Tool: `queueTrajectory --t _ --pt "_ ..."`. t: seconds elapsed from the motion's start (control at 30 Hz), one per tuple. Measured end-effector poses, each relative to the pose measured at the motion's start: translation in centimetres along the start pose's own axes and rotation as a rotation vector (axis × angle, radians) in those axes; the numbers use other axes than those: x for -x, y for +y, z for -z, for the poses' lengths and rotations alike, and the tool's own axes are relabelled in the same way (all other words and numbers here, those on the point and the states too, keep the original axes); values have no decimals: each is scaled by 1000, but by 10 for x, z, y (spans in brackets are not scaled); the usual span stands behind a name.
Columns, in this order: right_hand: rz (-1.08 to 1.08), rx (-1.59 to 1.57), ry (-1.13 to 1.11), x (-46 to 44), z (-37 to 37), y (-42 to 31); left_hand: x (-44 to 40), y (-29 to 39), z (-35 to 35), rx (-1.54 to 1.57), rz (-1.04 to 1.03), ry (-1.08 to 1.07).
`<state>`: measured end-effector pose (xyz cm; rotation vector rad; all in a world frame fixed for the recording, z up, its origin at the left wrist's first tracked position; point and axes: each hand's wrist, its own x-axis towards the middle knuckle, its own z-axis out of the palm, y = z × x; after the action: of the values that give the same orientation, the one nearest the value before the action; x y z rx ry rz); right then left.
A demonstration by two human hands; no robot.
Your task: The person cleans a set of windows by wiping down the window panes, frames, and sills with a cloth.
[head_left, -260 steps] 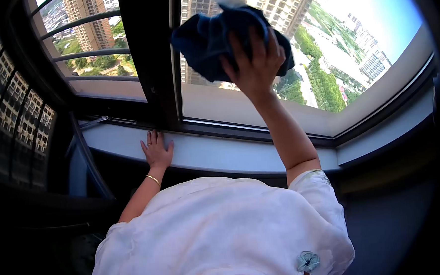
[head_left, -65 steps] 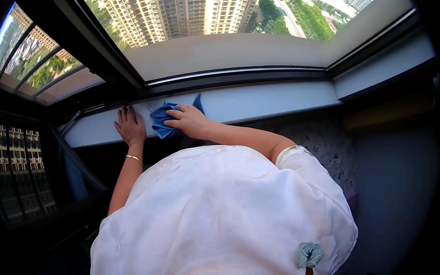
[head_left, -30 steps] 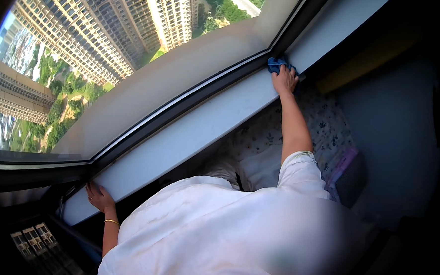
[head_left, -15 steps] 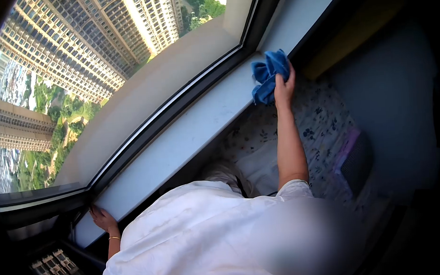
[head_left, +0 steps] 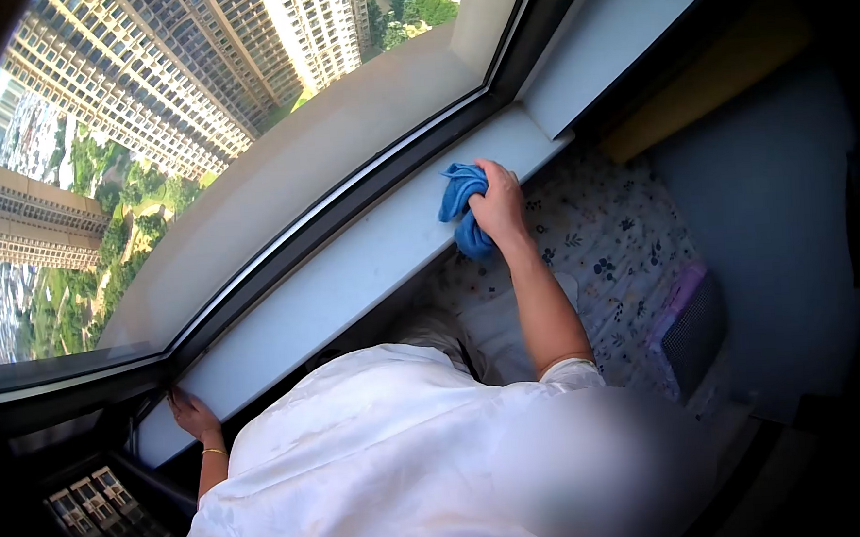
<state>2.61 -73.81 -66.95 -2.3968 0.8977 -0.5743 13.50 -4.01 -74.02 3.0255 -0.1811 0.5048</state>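
My right hand (head_left: 502, 204) is closed around a crumpled blue cloth (head_left: 462, 191). The cloth lies against the white window sill (head_left: 352, 273), with part of it hanging over the inner edge. At the lower left end of the same sill, my left hand (head_left: 196, 416) rests with its fingers stretched out on the surface near the window frame's corner. A thin bracelet circles that wrist. Nothing shows in the left hand.
A dark window frame (head_left: 284, 262) runs along the sill, with tall buildings (head_left: 196, 67) outside. Floral bedding (head_left: 593, 231) lies below the sill. A purple-edged mesh item (head_left: 691, 333) stands on the right, and a yellowish panel (head_left: 712, 74) at upper right. A blurred patch covers the lower right.
My right hand has moved the blue cloth down and left along the sill, away from the far corner. My left hand stays at its end of the sill.
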Motion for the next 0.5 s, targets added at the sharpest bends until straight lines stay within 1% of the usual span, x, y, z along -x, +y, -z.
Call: queueTrajectory --t 0.03,0.1,0.17,0.27,0.37,0.43,0.47,0.5 --pt "-93 -13 65 -23 5 5 1 1 3 3 0 -2" --pt "10 307 361 -72 17 25 2 2 3 -19 16 -15" --pt "114 619 336 -104 18 45 2 4 3 -23 33 -18" --pt "-4 639 216 -105 -18 56 3 3 6 -19 47 -8" --pt "-168 537 178 -112 -26 50 4 2 2 -41 65 -1" --pt "19 417 74 -92 -22 36 3 1 2 -67 75 -27" --pt "126 367 14 -71 -20 17 3 0 -1 -65 65 -17" --pt "186 320 -84 -52 -20 -3 3 -3 -3 -63 60 -8"
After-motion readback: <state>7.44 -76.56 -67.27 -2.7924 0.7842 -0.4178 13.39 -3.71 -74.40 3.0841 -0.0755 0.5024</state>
